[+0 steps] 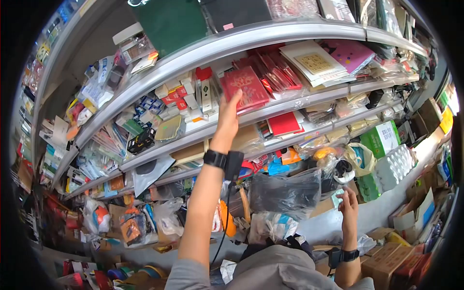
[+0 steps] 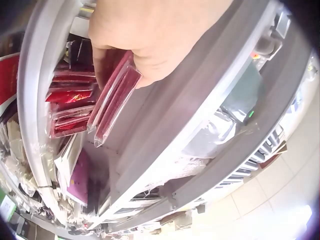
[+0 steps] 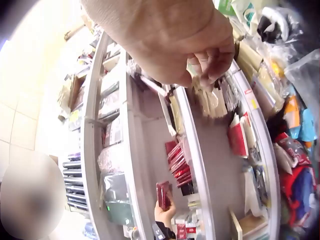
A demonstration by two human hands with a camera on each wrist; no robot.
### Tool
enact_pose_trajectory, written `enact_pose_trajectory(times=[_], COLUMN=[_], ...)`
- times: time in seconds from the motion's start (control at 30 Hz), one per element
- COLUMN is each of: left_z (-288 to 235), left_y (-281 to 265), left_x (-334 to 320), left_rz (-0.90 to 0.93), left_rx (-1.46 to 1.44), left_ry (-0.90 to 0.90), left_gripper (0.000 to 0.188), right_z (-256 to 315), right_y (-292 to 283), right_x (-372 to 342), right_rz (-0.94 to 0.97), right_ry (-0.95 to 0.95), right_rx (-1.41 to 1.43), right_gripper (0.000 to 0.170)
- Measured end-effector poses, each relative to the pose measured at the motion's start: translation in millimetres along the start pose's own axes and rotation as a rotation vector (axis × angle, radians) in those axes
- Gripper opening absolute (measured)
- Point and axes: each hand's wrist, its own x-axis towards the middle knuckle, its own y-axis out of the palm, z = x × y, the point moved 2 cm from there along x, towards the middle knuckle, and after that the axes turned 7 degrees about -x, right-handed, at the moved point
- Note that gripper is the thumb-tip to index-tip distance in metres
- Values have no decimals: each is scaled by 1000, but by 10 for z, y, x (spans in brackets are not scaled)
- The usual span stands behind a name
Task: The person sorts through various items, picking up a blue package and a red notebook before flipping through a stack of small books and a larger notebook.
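Observation:
My left hand (image 1: pixel 228 120) grips red packets (image 1: pixel 245 89) in clear plastic at the front of a middle shelf, the thumb across their face. The left wrist view shows the left hand (image 2: pixel 150 37) pinching the packets (image 2: pixel 116 100) from above, with more red packets (image 2: pixel 75 95) beside them. My right hand (image 1: pixel 349 208) is raised in front of the lower shelves, its fingers loosely bent and holding nothing. In the right wrist view, the right hand (image 3: pixel 175 40) has curled fingers, while the left hand (image 3: pixel 166 214) holds the packets upright farther off.
White cards (image 1: pixel 314 63) and a purple packet (image 1: pixel 349 55) lie right of the red packets. Small boxes (image 1: pixel 174 96) fill the shelf to their left. A metal shelf edge (image 1: pixel 270 33) runs above. Cardboard boxes (image 1: pixel 386 261) and plastic bags (image 1: pixel 285 193) are lower down.

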Motion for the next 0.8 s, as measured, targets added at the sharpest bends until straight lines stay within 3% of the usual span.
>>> enact_pose_trajectory(times=[0.1, 0.4, 0.53, 0.6, 0.63, 0.7, 0.8], left_z=[13, 50, 220, 361, 355, 513, 576], left_y=[71, 349, 343, 266, 241, 253, 279], left_x=[412, 1347, 1671, 1842, 1868, 1823, 1841], left_rz=[-62, 16, -37, -30, 5, -82, 0], left_rx=[59, -135, -85, 645, 1254, 1419, 1411], left_ry=[-12, -184, -184, 56, 144, 192, 163], left_gripper=[40, 17, 28, 51, 70, 85, 81], right_z=[-190, -340, -383, -370, -369, -399, -378], right_y=[-241, -533, -547, -521, -503, -472, -427], right_x=[-159, -293, -288, -274, -279, -271, -240], right_rz=[-154, -256, -264, -258, -250, -244, -230], right_ry=[48, 110, 112, 130, 145, 144, 151], right_rx=[3, -25, -57, -65, -76, -71, -76], right_gripper=[34, 36, 35, 34, 33, 32, 31])
